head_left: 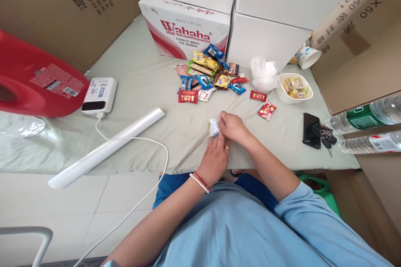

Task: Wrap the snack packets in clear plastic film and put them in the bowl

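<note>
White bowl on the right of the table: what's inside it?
The white bowl holds a few small wrapped sweets, mostly yellow with some green. Anything beneath that top layer is covered, and the print on the wrappers is too small to read.

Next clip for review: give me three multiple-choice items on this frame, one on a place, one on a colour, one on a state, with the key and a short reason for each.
1. Where does the phone lie?
A. by the keys, right of the hands
B. on the Wahaha box
C. inside the bowl

2. What colour are the two wrappers lying apart from the snack pile, near the white bowl?
A. green
B. red
C. black

3. What are the hands doing?
A. resting flat, holding nothing
B. both pinching a small pale packet
C. lifting a bottle

Key: 1 A, the phone sits beside the keys. 2 B, both wrappers are red. 3 B, the left hand and right hand meet on the packet.
</note>
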`<state>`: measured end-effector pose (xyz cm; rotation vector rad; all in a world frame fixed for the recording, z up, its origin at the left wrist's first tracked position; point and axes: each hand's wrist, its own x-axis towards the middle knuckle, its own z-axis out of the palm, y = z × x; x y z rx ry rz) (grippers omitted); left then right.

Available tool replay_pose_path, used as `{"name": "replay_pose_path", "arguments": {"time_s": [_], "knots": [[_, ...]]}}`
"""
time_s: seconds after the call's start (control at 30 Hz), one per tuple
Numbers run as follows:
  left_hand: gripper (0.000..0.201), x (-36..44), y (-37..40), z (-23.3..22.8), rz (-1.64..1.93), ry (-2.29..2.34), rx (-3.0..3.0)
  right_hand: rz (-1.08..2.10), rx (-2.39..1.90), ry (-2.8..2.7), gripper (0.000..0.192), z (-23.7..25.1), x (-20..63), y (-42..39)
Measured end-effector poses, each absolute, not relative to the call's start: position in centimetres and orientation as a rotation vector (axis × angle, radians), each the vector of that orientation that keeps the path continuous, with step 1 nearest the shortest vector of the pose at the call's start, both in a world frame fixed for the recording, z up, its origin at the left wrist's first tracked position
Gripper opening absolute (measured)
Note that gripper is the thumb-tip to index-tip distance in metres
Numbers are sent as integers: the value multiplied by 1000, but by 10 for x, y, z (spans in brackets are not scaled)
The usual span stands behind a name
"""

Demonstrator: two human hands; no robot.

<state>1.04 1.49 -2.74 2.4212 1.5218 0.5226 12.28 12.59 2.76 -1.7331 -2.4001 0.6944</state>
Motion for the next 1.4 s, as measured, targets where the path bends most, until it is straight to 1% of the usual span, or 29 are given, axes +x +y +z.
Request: {"name": "replay_pose_path", "arguments": {"time_s": [0.07,0.1,0.17,0.2,0.27,0.33,0.37,0.43,0.53,0.6,0.7,0.73,0.8,0.93,1.03,1.13,1.23,1.27,1.33,1.37,1.4], "knots": [[49,-7,11,-25,710,1397,2278,681,-1717,-2404,11,19,122,129],[44,-15,11,-23,823,1423,2162,660,-1698,-2410,12,15,123,129],[37,-29,18,-19,998,1657,1859,611,-1639,-2423,14,10,127,124],[36,-32,24,-18,1012,1793,1721,589,-1608,-2423,15,9,128,121],[38,-32,40,-15,862,1946,1600,567,-1557,-2399,17,7,128,114],[37,-25,56,-13,651,1948,1646,576,-1545,-2353,17,6,127,108],[33,-20,62,-13,595,1941,1681,589,-1552,-2321,17,7,127,105],[27,-10,65,-11,623,1956,1751,634,-1568,-2238,16,9,129,99],[30,1,55,-8,816,1975,1888,790,-1561,-2024,15,14,140,85],[29,6,43,-7,952,1926,2000,1004,-1521,-1797,16,17,150,72],[26,15,29,-11,1103,1745,2195,1341,-1401,-1447,29,19,167,53],[28,19,26,-14,1119,1666,2270,1411,-1370,-1370,34,18,173,48],[34,28,20,-20,1076,1475,2427,1452,-1365,-1302,42,13,182,39],[45,45,10,-28,844,1071,2590,1382,-1475,-1260,49,-8,199,32],[42,38,7,-26,777,941,2561,1340,-1512,-1221,51,-18,221,40],[37,6,9,-26,886,1135,2469,1141,-1500,-1147,52,-6,267,72],[31,-35,13,-36,976,1465,2388,794,-1531,-1066,50,25,335,134],[30,-46,14,-40,980,1571,2371,661,-1595,-1073,47,37,357,160],[29,-58,14,-47,942,1664,2395,403,-1863,-1084,41,58,394,213],[29,-60,14,-50,909,1684,2427,314,-2026,-1110,40,66,407,238],[29,-60,13,-52,872,1691,2466,277,-2097,-1120,41,71,416,262]]}}
